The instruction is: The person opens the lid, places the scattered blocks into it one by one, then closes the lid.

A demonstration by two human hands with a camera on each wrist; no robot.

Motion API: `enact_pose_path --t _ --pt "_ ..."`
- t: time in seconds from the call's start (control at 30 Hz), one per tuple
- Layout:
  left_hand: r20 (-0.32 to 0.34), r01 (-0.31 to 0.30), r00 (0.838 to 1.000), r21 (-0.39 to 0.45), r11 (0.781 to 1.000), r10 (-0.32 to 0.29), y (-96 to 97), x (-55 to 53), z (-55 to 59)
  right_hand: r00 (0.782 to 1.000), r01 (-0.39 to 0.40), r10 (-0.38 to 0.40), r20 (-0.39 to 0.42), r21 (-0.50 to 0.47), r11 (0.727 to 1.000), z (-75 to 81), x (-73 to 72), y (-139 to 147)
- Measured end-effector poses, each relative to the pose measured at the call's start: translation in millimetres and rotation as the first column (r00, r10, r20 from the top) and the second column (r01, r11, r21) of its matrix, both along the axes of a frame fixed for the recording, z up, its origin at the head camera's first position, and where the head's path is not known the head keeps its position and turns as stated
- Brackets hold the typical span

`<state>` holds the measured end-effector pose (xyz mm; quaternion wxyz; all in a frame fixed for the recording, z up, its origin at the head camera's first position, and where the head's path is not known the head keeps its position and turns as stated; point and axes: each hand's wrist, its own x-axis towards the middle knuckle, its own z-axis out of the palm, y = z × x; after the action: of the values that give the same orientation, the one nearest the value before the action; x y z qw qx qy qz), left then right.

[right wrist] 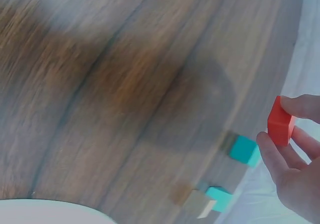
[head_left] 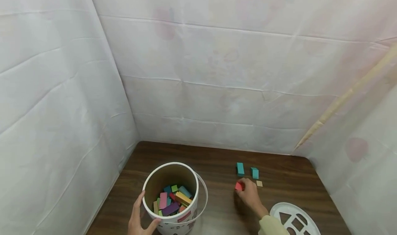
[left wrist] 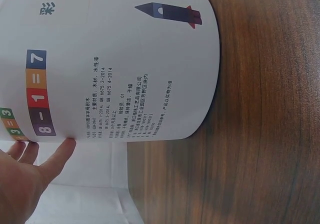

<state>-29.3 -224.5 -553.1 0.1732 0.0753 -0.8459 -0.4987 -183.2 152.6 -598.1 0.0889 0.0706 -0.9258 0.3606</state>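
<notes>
A white bucket (head_left: 151,212) full of coloured wooden blocks (head_left: 170,209) stands on the table at the front left. My left hand (head_left: 139,217) rests against its left side, thumb and fingers spread along the wall. In the left wrist view, that hand's fingertips touch the printed side of the bucket (left wrist: 115,74). My right hand (head_left: 250,195) pinches a red block (right wrist: 280,122) between thumb and fingers, above the table. Beyond it lie two teal blocks, a longer one (head_left: 240,169) and a smaller one (head_left: 255,173), with a small pale wooden block (head_left: 259,183) beside them.
A white round lid (head_left: 286,211) with shaped holes lies at the front right, near the right forearm. The bucket's white handle (head_left: 206,197) hangs out to its right. White cloth walls (head_left: 217,118) surround the dark wooden table (head_left: 214,190) at the back and sides.
</notes>
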Motion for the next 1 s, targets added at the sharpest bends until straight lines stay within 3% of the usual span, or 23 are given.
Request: enact_pose_path --t 0.3,0.5,0.7,0.8,0.9,1.0 --pt "0.022 -0.007 1.0 -0.01 1.0 0.007 -0.1 2.0 1.2 0.995 -0.034 0.029 -0.092 -0.061 0.998 26.6 4.6 -16.2" --pt "-0.023 -0.011 1.0 -0.041 0.999 0.01 -1.7 1.3 -4.9 0.988 -0.083 0.076 -0.135 -0.048 0.995 46.0 8.6 -27.0" --pt "0.084 0.011 0.996 0.001 1.0 -0.011 -16.6 -8.0 -39.7 0.98 -0.105 0.098 -0.172 -0.035 0.994 61.3 12.8 -34.8" --pt "0.096 0.011 0.995 0.016 1.0 -0.013 -22.3 -12.0 -53.9 0.973 -0.124 0.116 -0.198 -0.03 0.992 68.4 14.3 -38.5" --pt "0.08 0.02 0.997 0.01 1.0 -0.021 -22.4 -12.5 -54.7 0.97 -0.144 0.134 -0.204 -0.033 0.989 77.1 16.8 -42.4" --pt "0.088 0.02 0.996 0.009 1.0 -0.021 -18.2 -10.4 -43.0 0.971 -0.156 0.145 -0.188 -0.048 0.987 87.0 19.8 -46.7"
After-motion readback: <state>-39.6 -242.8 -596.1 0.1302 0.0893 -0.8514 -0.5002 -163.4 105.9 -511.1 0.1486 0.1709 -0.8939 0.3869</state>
